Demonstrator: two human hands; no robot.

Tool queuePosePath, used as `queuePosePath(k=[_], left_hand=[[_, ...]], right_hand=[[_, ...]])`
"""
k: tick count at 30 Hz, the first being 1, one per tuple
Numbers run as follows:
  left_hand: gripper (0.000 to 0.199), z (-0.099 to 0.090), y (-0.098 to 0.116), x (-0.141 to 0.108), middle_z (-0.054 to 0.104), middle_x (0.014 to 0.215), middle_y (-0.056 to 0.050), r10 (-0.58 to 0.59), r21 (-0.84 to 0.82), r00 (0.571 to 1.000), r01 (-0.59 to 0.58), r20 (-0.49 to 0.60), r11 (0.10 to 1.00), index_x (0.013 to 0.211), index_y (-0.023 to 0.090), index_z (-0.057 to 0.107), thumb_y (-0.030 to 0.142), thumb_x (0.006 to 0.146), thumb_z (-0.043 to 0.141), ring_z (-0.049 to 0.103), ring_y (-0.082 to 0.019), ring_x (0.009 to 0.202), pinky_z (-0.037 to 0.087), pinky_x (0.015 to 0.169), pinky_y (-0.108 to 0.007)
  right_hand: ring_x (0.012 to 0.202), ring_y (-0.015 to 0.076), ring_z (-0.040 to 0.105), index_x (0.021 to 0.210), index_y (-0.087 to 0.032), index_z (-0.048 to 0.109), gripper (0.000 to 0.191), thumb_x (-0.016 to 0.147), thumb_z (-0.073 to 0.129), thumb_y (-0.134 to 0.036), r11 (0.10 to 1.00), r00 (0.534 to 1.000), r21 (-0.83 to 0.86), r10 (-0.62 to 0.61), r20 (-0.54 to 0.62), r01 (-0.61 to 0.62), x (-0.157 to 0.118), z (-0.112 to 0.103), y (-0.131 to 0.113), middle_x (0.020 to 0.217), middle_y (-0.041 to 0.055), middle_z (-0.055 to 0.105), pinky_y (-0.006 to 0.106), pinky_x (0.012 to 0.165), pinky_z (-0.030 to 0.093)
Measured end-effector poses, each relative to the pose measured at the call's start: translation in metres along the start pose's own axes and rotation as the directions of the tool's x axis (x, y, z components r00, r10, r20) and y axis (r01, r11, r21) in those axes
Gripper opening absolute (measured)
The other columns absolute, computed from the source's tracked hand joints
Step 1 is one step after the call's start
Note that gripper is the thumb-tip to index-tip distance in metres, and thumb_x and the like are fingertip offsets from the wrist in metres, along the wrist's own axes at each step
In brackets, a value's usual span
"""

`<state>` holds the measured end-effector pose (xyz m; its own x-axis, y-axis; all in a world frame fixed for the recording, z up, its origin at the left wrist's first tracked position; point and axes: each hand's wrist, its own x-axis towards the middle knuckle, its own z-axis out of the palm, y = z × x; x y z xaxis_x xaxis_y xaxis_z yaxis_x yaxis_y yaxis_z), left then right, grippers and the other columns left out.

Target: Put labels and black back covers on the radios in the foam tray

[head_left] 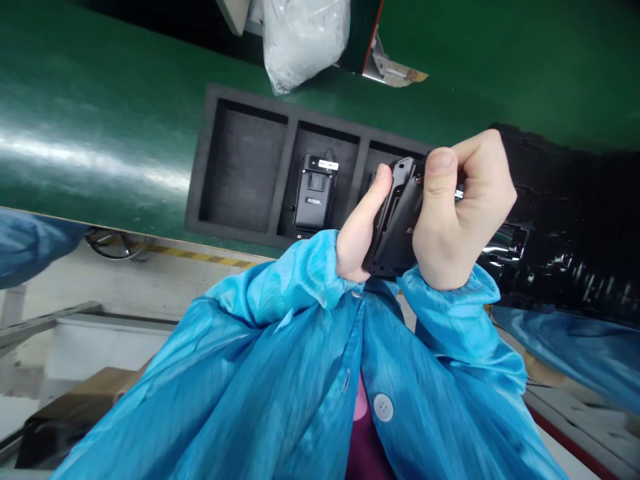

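Both hands hold a small black handheld device (399, 223) tilted up over the right end of a black foam tray (243, 230). My left hand (364, 223) grips its left side, thumb along the edge. My right hand (457, 210) has its fingers curled, with the thumb bent at the device's upper right; part of the lettering on it is hidden by this hand. A similar black device (313, 200), lettered "Riton" and bearing a small white label, lies in the tray's middle compartment. The right compartment is mostly hidden behind my hands.
The tray rests on a green worktable (125, 100). Behind it hangs or lies a clear plastic bag (305, 40) with white contents, near a metal bracket (393, 70). Shiny black sheeting (565, 220) covers the table at right. Blue sleeves of other people (37, 243) show at both sides.
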<state>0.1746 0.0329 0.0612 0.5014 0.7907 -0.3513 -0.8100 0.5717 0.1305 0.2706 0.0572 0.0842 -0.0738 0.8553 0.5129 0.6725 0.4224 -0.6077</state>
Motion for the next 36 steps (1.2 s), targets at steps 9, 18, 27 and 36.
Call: queuePosePath(k=[9, 18, 27, 36], left_hand=[[0.049, -0.005, -0.004, 0.006, 0.065, 0.130, 0.001, -0.046, -0.023, 0.999, 0.047, 0.015, 0.999, 0.139, 0.026, 0.056, 0.054, 0.102, 0.040, 0.058, -0.028, 0.126, 0.055, 0.100, -0.034], [0.052, -0.005, 0.000, 0.007, 0.068, 0.124, -0.001, 0.043, 0.003, 0.999, -0.043, 0.005, 0.999, 0.135, 0.022, 0.060, 0.056, 0.101, 0.038, 0.057, -0.026, 0.129, 0.053, 0.103, -0.034], [0.050, 0.006, 0.000, 0.003, 0.061, 0.137, 0.001, 0.016, -0.065, 0.995, -0.023, -0.102, 0.998, 0.133, 0.022, 0.060, 0.054, 0.101, 0.041, 0.047, -0.030, 0.137, 0.049, 0.107, -0.036], [0.049, -0.010, -0.006, 0.008, 0.065, 0.130, 0.000, 0.071, 0.000, 0.997, -0.072, 0.035, 0.997, 0.132, 0.023, 0.061, 0.056, 0.100, 0.045, 0.051, -0.028, 0.135, 0.047, 0.111, -0.034]], right_hand=[[0.078, 0.0142, 0.059, 0.081, -0.019, 0.049, 0.037, 0.106, 0.044, -0.045, 0.999, 0.999, 0.049, -0.021, -0.041, 0.023, -0.001, 0.001, 0.006, 0.075, -0.0007, 0.046, 0.032, 0.075, 0.048], [0.075, 0.0149, 0.059, 0.077, -0.018, 0.048, 0.035, 0.105, 0.047, -0.039, 0.993, 0.998, -0.109, -0.055, -0.038, 0.051, -0.001, 0.002, -0.002, 0.074, 0.0007, 0.046, 0.032, 0.076, 0.049], [0.080, 0.0162, 0.056, 0.075, -0.016, 0.051, 0.039, 0.105, 0.048, -0.041, 0.970, 0.989, -0.233, -0.096, -0.114, 0.067, -0.004, 0.009, 0.002, 0.074, 0.0010, 0.050, 0.036, 0.083, 0.041], [0.086, 0.0168, 0.053, 0.077, -0.017, 0.053, 0.039, 0.104, 0.046, -0.044, 0.977, 0.973, -0.212, -0.067, -0.220, 0.020, -0.015, 0.017, 0.011, 0.081, -0.0002, 0.051, 0.036, 0.083, 0.039]])
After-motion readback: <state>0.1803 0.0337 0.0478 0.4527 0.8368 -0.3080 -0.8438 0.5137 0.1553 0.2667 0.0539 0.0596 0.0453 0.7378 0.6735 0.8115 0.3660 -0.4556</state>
